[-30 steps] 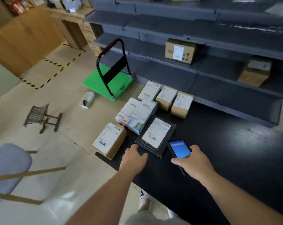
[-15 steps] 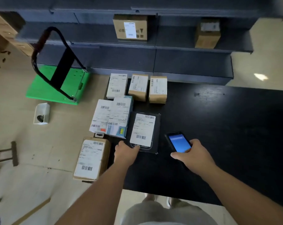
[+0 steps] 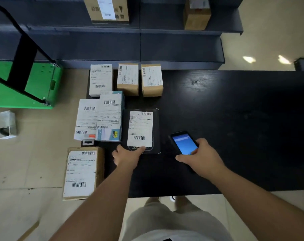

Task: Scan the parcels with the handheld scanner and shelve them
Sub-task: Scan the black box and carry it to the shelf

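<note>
Both hands have crept forward since the earlier frames while the view tipped down over the table, so the black flat parcel (image 3: 141, 131) now sits square in front. Going left to right: the left hand (image 3: 127, 156) rests its fingertips on the near edge of that parcel, thumb at its left corner, fingers fairly straight and not wrapped round anything; the right hand (image 3: 201, 158) grips the handheld scanner (image 3: 183, 143), blue screen lit, thumb on the glass. For a clean read, I would judge it best to pin the parcel flat with the left hand, keep fingers off the lower barcode, and tip the scanner's head toward the label, not hold it alongside. On the floor at far left lie a small white holder (image 3: 5, 125) and a green platform trolley (image 3: 24, 86) with a black handle. A brown parcel (image 3: 82, 173) overhangs the corner of the black table (image 3: 234, 127), with six more labelled parcels grouped beyond. Behind stand dark grey shelves (image 3: 179, 46), already holding two cartons (image 3: 106, 9), one to the right of the other.
</note>
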Tool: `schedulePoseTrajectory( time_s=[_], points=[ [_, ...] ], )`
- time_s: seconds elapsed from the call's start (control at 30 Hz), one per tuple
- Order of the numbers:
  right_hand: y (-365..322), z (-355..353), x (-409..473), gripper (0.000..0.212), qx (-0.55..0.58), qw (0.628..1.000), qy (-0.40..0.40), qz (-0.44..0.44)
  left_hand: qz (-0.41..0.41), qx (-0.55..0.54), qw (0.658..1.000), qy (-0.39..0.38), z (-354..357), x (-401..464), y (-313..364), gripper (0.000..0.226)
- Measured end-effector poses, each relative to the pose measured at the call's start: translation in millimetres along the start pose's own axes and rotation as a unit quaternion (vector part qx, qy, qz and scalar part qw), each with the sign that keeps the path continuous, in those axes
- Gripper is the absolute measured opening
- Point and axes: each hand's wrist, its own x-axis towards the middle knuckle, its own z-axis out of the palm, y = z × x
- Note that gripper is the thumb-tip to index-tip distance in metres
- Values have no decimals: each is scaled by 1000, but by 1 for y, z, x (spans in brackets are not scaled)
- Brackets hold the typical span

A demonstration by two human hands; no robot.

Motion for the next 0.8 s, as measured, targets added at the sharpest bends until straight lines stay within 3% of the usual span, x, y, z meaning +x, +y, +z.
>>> schedulePoseTrajectory(
  time_s=[0.23,0.47,0.6,0.73,0.8],
  points=[
    [14,-1,-12,98,2,1000,13,9,0,12,1000,18,12,-10,1,117],
    [35,-8,-19,95,14,999,32,2,-31,-87,996,2,24,-36,12,97],
    [50,-20,-23,88,20,999,37,-11,-3,-122,992,-1,26,-54,14,102],
    [65,-37,-28,90,-11,998,41,-45,21,-180,983,-9,33,-72,10,81],
    [72,-47,-30,92,-20,997,36,-62,28,-218,975,-19,36,-87,11,82]
  ],
)
